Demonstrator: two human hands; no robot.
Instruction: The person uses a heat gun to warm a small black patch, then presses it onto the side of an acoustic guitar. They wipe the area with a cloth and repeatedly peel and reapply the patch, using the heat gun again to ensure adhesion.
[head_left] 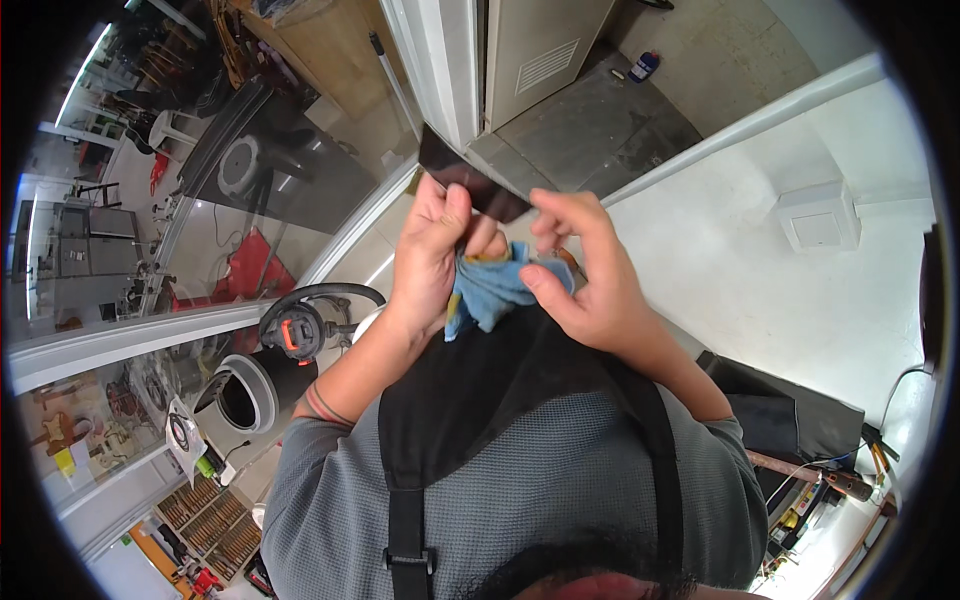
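My left hand (pixel 432 245) is closed, gripping a thin, dark, glossy rectangular panel (pixel 475 182) by its lower left part, thumb on its face. A crumpled blue cloth (pixel 490 292) with yellowish edges hangs just below the panel, against the fingers of that hand. My right hand (pixel 595 275) is at the panel's right end with its fingers apart. Its fingertips are slightly blurred near the panel's corner, and its thumb lies by the cloth's right side. Whether those fingertips touch the panel cannot be made out.
Glass panes in a white frame (pixel 150 345) stand to my left, a white wall (pixel 700 230) to my right. A vacuum cleaner (pixel 245 390) with a black hose is at the lower left. Ahead are a vented door (pixel 545 65) and a blue bottle (pixel 645 66) on the floor.
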